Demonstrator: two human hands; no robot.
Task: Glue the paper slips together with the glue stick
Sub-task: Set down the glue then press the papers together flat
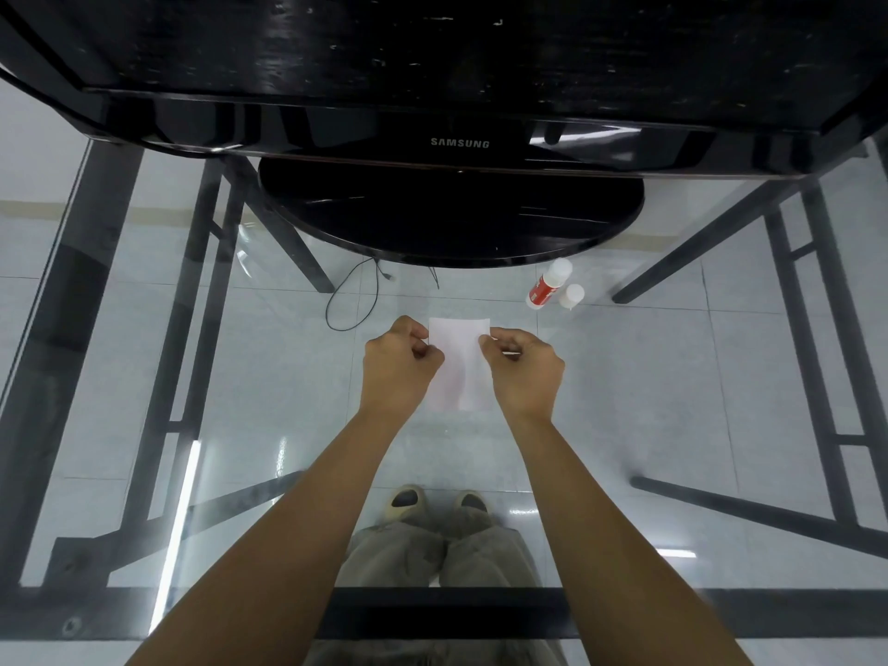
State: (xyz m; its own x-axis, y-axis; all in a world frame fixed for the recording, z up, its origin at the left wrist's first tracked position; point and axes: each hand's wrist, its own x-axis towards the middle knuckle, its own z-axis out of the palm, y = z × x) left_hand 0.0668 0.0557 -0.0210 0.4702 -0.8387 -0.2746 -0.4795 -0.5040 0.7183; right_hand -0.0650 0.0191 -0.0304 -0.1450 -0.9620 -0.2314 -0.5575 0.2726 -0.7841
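Head view: two hands, one glue stick [548, 282], one loose cap [572, 296]. The left hand [401, 365] and right hand [521, 370] each pinch a side edge of the white paper slips [459, 362], held between them above the glass table [269, 377]; the slips' number is unclear.

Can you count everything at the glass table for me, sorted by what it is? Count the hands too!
Hands: 2, the left hand and the right hand
Paper: 1 white piece showing, pinched by both hands
Glue stick: 1
Loose white cap: 1
Monitor: 1
Total: 6
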